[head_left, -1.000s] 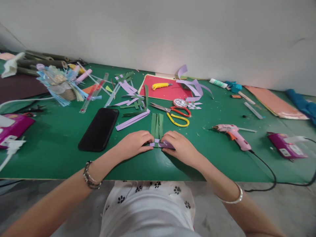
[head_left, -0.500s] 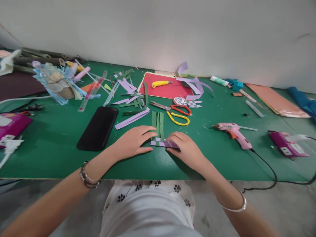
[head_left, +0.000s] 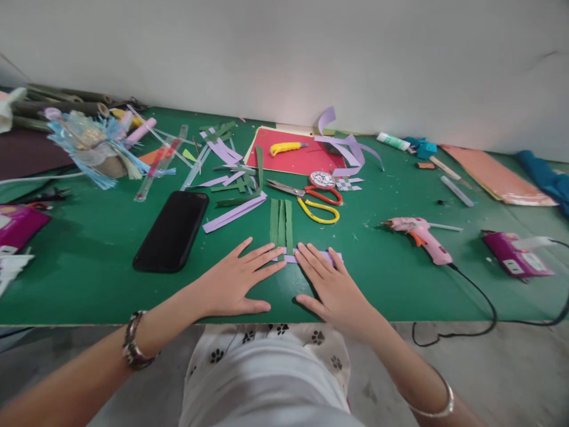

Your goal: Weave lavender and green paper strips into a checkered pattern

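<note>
My left hand (head_left: 242, 279) lies flat on the table, fingers spread, its fingertips on the left end of the small paper weave. My right hand (head_left: 331, 281) is also flat and spread, its fingers pressing on the purple paper strips (head_left: 291, 258) that run crosswise. Upright green paper strips (head_left: 281, 222) extend away from me out of the weave. Part of the weave is hidden under my fingers. Just beyond lie scissors (head_left: 306, 196) with one red and one yellow handle, blades partly apart.
A black phone (head_left: 171, 231) lies left of my left hand. Loose purple and green strips (head_left: 235, 212), a yellow cutter (head_left: 288, 147) on red paper (head_left: 267, 157) and a round tin-like disc (head_left: 322, 179) are farther back. A pink glue gun (head_left: 418, 234) with its cord lies right, near a purple socket box (head_left: 515, 252).
My hands have gone from pinching the weave's ends to lying flat over it with fingers spread. The purple strip's right end, earlier held up in my right hand, now lies flat.
</note>
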A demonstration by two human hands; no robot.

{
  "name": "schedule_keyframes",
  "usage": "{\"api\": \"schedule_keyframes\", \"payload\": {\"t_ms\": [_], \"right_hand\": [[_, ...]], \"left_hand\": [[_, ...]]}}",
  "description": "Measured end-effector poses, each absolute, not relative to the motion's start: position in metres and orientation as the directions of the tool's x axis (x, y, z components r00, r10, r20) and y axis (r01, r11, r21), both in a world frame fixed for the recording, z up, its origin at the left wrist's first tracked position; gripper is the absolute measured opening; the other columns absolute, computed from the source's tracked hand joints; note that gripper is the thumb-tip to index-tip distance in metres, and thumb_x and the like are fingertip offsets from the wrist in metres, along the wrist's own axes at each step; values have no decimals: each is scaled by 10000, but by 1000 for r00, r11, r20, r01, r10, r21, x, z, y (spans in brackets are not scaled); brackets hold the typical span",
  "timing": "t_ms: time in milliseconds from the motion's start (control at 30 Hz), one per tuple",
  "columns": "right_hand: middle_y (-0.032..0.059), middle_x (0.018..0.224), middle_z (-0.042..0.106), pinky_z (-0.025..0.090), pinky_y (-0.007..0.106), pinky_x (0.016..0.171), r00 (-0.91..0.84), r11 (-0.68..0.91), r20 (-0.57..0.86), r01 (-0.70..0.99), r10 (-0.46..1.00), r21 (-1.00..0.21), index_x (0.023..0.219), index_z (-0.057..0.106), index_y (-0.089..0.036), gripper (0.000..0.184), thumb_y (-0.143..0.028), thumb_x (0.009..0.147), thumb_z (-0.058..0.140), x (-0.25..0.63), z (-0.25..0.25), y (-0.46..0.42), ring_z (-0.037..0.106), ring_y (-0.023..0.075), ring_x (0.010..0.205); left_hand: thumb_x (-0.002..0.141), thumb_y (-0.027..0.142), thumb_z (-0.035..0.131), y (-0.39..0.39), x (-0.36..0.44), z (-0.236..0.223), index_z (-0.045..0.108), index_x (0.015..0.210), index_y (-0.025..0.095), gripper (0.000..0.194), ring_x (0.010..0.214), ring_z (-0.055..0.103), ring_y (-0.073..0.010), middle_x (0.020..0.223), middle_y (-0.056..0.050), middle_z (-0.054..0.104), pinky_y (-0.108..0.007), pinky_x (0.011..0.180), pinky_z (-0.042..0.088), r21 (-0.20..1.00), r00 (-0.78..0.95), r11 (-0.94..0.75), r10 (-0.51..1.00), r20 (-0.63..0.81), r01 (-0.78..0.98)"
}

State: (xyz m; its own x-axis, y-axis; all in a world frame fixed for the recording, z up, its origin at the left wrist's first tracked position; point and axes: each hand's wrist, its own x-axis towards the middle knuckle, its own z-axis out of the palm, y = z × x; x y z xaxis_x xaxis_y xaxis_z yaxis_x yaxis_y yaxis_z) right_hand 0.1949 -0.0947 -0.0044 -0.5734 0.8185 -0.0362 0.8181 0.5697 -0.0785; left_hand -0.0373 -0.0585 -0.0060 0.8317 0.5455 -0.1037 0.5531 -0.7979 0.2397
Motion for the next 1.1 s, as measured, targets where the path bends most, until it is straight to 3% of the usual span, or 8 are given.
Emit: {"api": "schedule_keyframes", "payload": {"t_ms": [233, 467, 767, 1000, 1100], "right_hand": [[85, 1448, 287, 210, 496, 1055, -568, 564, -39, 822, 822, -78, 1407, 229, -173, 648, -544, 876, 247, 203, -1, -94, 232, 232, 1338], [95, 1449, 288, 112, 550, 1057, -572, 574, 53, 819, 818, -24, 1378, 310, -197, 603, -523, 872, 289, 202, -2, -100, 183, 272, 1346], [93, 1432, 326, 142, 521, 1051, -551, 551, 21, 833, 834, -43, 1364, 342, -204, 586, -518, 874, 280, 203, -3, -101, 232, 265, 1328], [94, 1424, 337, 158, 496, 1042, -523, 528, 89, 849, 848, -37, 1348, 360, -218, 543, -485, 882, 278, 203, -3, -102, 290, 261, 1291], [99, 1315, 469, 229, 469, 1006, -461, 477, 182, 877, 868, -53, 1271, 451, -225, 446, -399, 896, 284, 205, -3, -103, 424, 247, 1175]], "left_hand": [[836, 609, 348, -59, -38, -4, 225, 1406, 201, 712, 1344, 197, -252, 1461, -80, 235, -483, 1084, 4, 263, 829, -789, 550, -97, 555], [829, 632, 321, -64, -50, -7, 202, 1414, 199, 738, 1323, 253, -266, 1443, -97, 286, -476, 1087, 44, 255, 808, -774, 586, -54, 579], [826, 619, 346, -65, -49, -5, 251, 1399, 239, 694, 1334, 223, -274, 1454, -67, 260, -496, 1083, 46, 259, 798, -758, 594, -105, 598], [812, 578, 415, -65, -50, -6, 216, 1409, 226, 721, 1330, 238, -256, 1453, -72, 268, -477, 1091, 28, 242, 795, -762, 600, -85, 601], [814, 565, 421, -66, -52, -8, 240, 1403, 210, 711, 1321, 260, -261, 1452, -87, 268, -474, 1091, 51, 230, 792, -763, 608, -62, 604]]}}
